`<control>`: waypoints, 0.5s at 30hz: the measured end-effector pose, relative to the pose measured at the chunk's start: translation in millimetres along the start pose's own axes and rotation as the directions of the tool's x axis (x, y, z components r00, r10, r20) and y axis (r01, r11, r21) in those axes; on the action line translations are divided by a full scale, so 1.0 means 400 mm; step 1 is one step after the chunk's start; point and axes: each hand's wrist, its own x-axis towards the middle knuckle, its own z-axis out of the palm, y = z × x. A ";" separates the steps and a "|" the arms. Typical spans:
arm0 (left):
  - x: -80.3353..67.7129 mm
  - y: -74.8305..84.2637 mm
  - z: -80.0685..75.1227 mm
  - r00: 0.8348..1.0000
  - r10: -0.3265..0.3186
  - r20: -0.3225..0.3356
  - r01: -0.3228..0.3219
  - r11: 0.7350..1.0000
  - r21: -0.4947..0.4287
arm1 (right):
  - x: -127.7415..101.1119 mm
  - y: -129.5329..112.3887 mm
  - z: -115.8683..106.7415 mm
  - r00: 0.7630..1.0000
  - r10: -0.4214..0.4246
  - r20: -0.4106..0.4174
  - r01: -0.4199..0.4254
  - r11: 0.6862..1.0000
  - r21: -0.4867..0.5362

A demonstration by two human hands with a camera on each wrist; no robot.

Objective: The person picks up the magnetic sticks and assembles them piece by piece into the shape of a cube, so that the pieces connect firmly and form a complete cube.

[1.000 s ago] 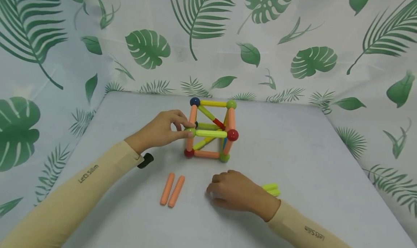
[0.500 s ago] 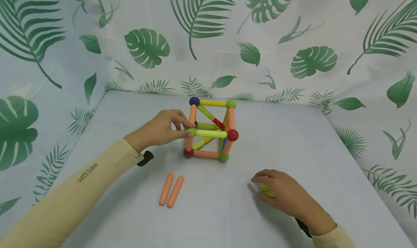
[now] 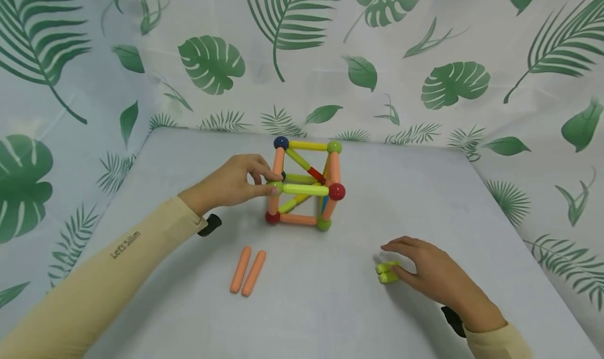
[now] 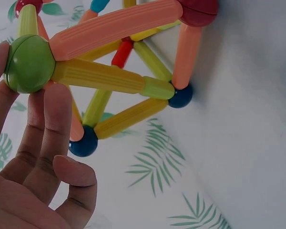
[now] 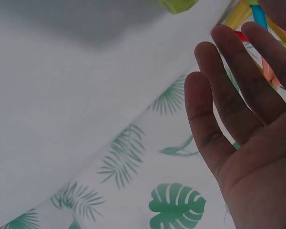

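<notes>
A cube frame of coloured sticks and balls (image 3: 308, 185) stands on the grey table (image 3: 424, 191). My left hand (image 3: 264, 184) pinches the green ball (image 3: 276, 187) at the frame's near top-left corner. In the left wrist view, my thumb and fingers (image 4: 52, 109) touch that ball (image 4: 29, 63). My right hand (image 3: 417, 264) lies on the table at the front right, fingers relaxed and spread, holding nothing. Its fingertips are beside two short yellow-green sticks (image 3: 388, 271). In the right wrist view the palm (image 5: 238, 124) is open, and one stick's end (image 5: 178, 5) shows at the top.
Two orange sticks (image 3: 248, 271) lie side by side on the table in front of the frame, to the left. A leaf-print cloth (image 3: 302, 60) hangs behind the table and down its sides. A black strap (image 3: 210, 224) shows under the left wrist.
My right hand swept from the front middle of the table to the right, covered the yellow-green sticks, then drew back to uncover them. My left hand kept its hold on the ball.
</notes>
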 end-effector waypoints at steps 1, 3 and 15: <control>0.001 0.000 0.000 1.000 -0.001 0.001 0.001 1.000 0.002 | 0.002 0.001 0.000 1.000 0.006 0.002 -0.006 1.000 -0.004; 0.001 0.001 -0.001 1.000 -0.002 0.003 0.002 1.000 0.004 | 0.006 0.001 0.001 1.000 0.013 0.008 -0.013 1.000 -0.005; 0.002 0.008 -0.001 1.000 -0.019 0.009 0.019 1.000 -0.007 | 0.019 0.001 0.008 1.000 -0.006 0.028 0.006 1.000 0.004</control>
